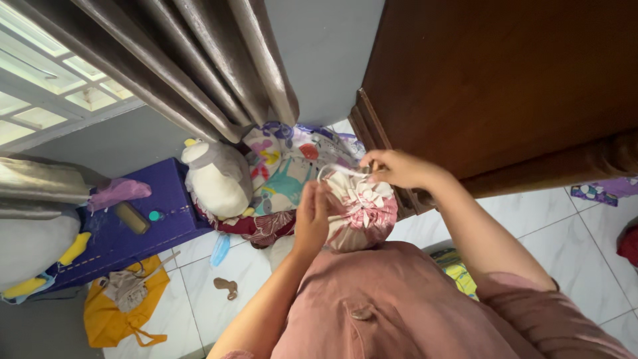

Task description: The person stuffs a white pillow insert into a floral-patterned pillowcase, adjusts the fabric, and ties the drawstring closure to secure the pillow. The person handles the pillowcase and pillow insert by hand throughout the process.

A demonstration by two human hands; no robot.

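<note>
The head camera looks straight down over the person's dusty-pink buttoned garment [392, 312], which fills the lower middle and hides the floor beneath. Both forearms reach up from it to a rounded bundle of pink-and-white patterned cloth [362, 213], held in front of the chest, above the tiled floor and just beside the base of a dark brown wooden cabinet [492, 86]. The left hand [311, 216] lies against the bundle's left side, fingers upright and pressed to the cloth; whether they close around it cannot be told, since the palm faces away. The right hand [399, 167] is pinched shut on a thin white strip or cord [339, 171] that arches over the bundle's gathered top. What the bundle contains is hidden.

Behind the hands lies a crumpled children's cloth printed with bright cartoon shapes [286, 166], partly covered by the bundle. To its left a grey-and-white plush toy with a yellow beak [216, 176] leans on a purple box-like surface [156, 213], where a small olive cylinder [131, 217] rests. A similar larger plush [36, 249] is cut off at the left edge. A yellow fabric bag [116, 316] lies on the white tiled floor [565, 233]. Grey-brown curtains [199, 60] hang above.
</note>
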